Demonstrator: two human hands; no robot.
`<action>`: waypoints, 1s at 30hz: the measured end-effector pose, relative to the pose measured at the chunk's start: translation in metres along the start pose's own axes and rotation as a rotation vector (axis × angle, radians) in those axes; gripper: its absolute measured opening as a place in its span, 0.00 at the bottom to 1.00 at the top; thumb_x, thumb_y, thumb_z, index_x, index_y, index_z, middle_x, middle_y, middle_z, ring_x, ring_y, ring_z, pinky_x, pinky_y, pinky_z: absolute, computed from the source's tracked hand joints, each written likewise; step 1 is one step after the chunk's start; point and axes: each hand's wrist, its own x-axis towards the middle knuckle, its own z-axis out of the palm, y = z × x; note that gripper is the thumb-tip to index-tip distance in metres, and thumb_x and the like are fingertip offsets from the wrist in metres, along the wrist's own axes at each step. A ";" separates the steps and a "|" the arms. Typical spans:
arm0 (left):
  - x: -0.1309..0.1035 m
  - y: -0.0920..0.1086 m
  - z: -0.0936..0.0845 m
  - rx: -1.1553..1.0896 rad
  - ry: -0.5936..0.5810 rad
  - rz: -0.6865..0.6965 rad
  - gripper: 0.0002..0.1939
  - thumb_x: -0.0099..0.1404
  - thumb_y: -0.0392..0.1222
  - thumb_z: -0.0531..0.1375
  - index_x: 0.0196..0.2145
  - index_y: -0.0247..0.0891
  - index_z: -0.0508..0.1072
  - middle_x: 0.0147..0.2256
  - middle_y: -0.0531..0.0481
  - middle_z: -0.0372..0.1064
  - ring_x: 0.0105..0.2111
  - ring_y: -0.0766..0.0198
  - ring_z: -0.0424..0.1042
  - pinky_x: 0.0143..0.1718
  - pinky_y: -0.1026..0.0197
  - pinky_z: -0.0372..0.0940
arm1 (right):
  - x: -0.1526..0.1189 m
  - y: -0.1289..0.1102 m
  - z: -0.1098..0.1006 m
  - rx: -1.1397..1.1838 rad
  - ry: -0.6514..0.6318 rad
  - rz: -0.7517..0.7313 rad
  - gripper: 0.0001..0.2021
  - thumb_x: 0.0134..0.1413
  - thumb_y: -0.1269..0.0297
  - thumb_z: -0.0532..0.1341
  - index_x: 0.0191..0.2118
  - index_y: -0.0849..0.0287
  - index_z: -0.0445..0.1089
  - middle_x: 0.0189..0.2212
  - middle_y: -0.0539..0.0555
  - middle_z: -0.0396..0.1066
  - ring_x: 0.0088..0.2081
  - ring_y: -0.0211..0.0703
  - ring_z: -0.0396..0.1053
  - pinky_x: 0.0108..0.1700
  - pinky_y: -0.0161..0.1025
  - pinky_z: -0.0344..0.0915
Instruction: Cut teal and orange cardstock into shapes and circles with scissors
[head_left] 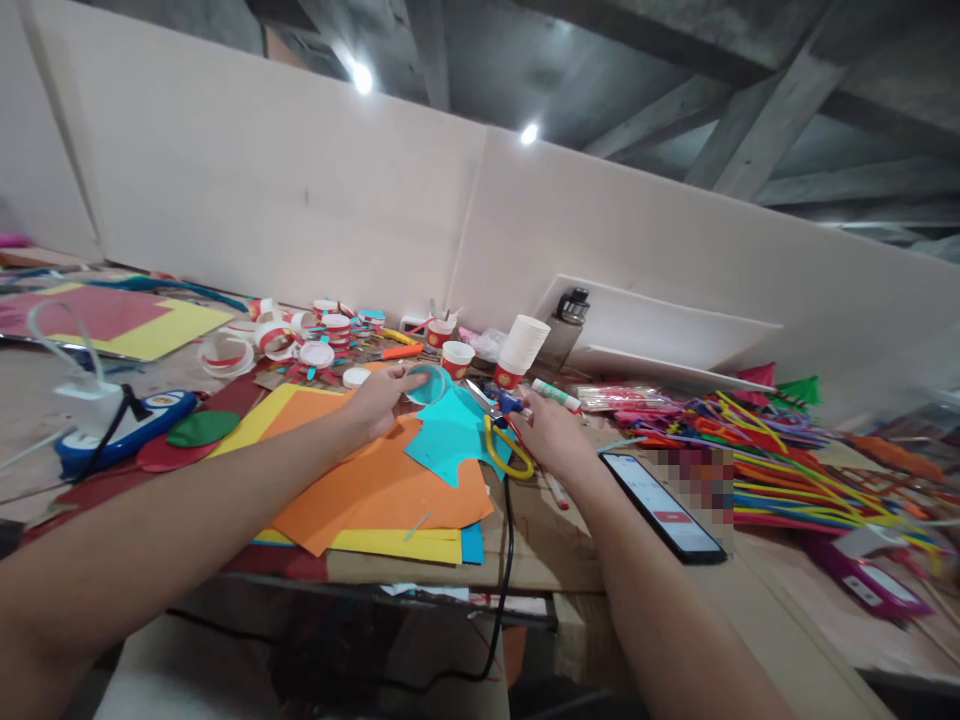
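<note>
My left hand [381, 402] pinches the rim of a clear round ring or lid [429, 384], held over cut turquoise paper [450, 440]. Beneath the turquoise pieces lie orange sheets [390, 490] and yellow sheets [420, 545]. My right hand [546, 428] has its fingers closed around a small blue item [510, 403], too small to make out. Just left of that hand are scissors with yellow handles [510, 462], their blades pointing up and left. A green and white glue stick [556, 395] lies just beyond my right hand.
Stacked paper cups [522, 345] and a single cup [457, 358] stand behind. Cut cup rings [279, 340] lie back left. A phone [664, 508] and colourful pipe cleaners [795, 485] are on the right. A power strip [124, 432] sits left; a black cable [510, 560] hangs over the front edge.
</note>
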 end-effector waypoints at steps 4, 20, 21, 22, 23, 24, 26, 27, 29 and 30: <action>0.003 0.003 -0.002 -0.114 0.053 -0.004 0.06 0.54 0.32 0.64 0.32 0.32 0.75 0.31 0.48 0.74 0.28 0.67 0.72 0.31 0.62 0.70 | -0.009 -0.003 0.006 -0.198 -0.244 -0.043 0.20 0.57 0.56 0.55 0.50 0.64 0.66 0.44 0.67 0.72 0.45 0.55 0.70 0.42 0.43 0.62; -0.004 0.003 0.005 -0.131 -0.068 0.008 0.06 0.53 0.30 0.63 0.31 0.31 0.75 0.32 0.45 0.75 0.30 0.63 0.74 0.35 0.59 0.70 | -0.005 -0.011 0.016 0.116 0.195 -0.104 0.20 0.55 0.63 0.57 0.54 0.56 0.64 0.47 0.58 0.70 0.46 0.50 0.68 0.44 0.40 0.62; -0.005 0.002 0.005 -0.125 -0.067 -0.003 0.06 0.53 0.30 0.62 0.32 0.31 0.75 0.32 0.46 0.75 0.30 0.63 0.74 0.35 0.59 0.70 | -0.006 -0.011 0.015 0.083 0.180 -0.092 0.19 0.55 0.62 0.57 0.53 0.56 0.64 0.47 0.59 0.70 0.45 0.51 0.69 0.43 0.41 0.62; -0.005 0.001 0.004 -0.111 -0.062 -0.017 0.07 0.53 0.30 0.62 0.33 0.32 0.75 0.32 0.46 0.75 0.30 0.64 0.74 0.34 0.60 0.70 | -0.006 -0.010 0.014 0.045 0.162 -0.075 0.18 0.55 0.62 0.57 0.52 0.56 0.65 0.46 0.60 0.71 0.44 0.52 0.69 0.41 0.41 0.62; -0.004 0.000 0.004 -0.090 -0.051 -0.033 0.08 0.53 0.30 0.62 0.33 0.32 0.75 0.32 0.46 0.75 0.29 0.64 0.73 0.32 0.61 0.70 | -0.006 -0.010 0.012 0.008 0.147 -0.054 0.18 0.55 0.62 0.57 0.52 0.57 0.65 0.45 0.60 0.71 0.43 0.53 0.69 0.40 0.42 0.62; -0.004 -0.001 0.003 -0.064 -0.037 -0.053 0.08 0.53 0.30 0.62 0.34 0.32 0.75 0.32 0.47 0.75 0.28 0.65 0.73 0.30 0.61 0.70 | -0.006 -0.009 0.011 -0.023 0.137 -0.027 0.18 0.55 0.62 0.56 0.52 0.58 0.65 0.44 0.62 0.70 0.42 0.54 0.70 0.40 0.42 0.62; -0.004 -0.003 0.003 -0.015 -0.012 -0.095 0.08 0.54 0.31 0.62 0.34 0.32 0.75 0.30 0.46 0.74 0.26 0.65 0.73 0.26 0.63 0.69 | -0.006 -0.008 0.007 -0.062 0.148 0.037 0.18 0.56 0.62 0.55 0.52 0.59 0.64 0.43 0.63 0.70 0.40 0.55 0.70 0.38 0.43 0.62; -0.004 -0.004 0.003 0.000 -0.006 -0.114 0.07 0.54 0.31 0.62 0.33 0.32 0.75 0.29 0.46 0.74 0.25 0.65 0.72 0.25 0.63 0.69 | -0.006 -0.008 0.005 -0.058 0.172 0.059 0.18 0.56 0.62 0.55 0.52 0.59 0.64 0.43 0.64 0.69 0.40 0.55 0.70 0.38 0.43 0.62; -0.005 -0.004 0.005 0.005 -0.001 -0.129 0.05 0.55 0.31 0.62 0.32 0.31 0.74 0.29 0.46 0.74 0.25 0.65 0.72 0.24 0.63 0.68 | -0.004 -0.008 0.002 0.046 0.230 0.054 0.18 0.57 0.59 0.55 0.52 0.58 0.64 0.42 0.63 0.69 0.39 0.53 0.69 0.37 0.43 0.62; -0.005 -0.003 0.006 0.001 -0.003 -0.129 0.05 0.56 0.31 0.61 0.32 0.31 0.74 0.29 0.46 0.74 0.24 0.65 0.72 0.24 0.63 0.69 | -0.004 -0.009 0.002 0.158 0.241 0.030 0.18 0.57 0.57 0.55 0.51 0.58 0.64 0.41 0.61 0.69 0.38 0.51 0.69 0.37 0.42 0.62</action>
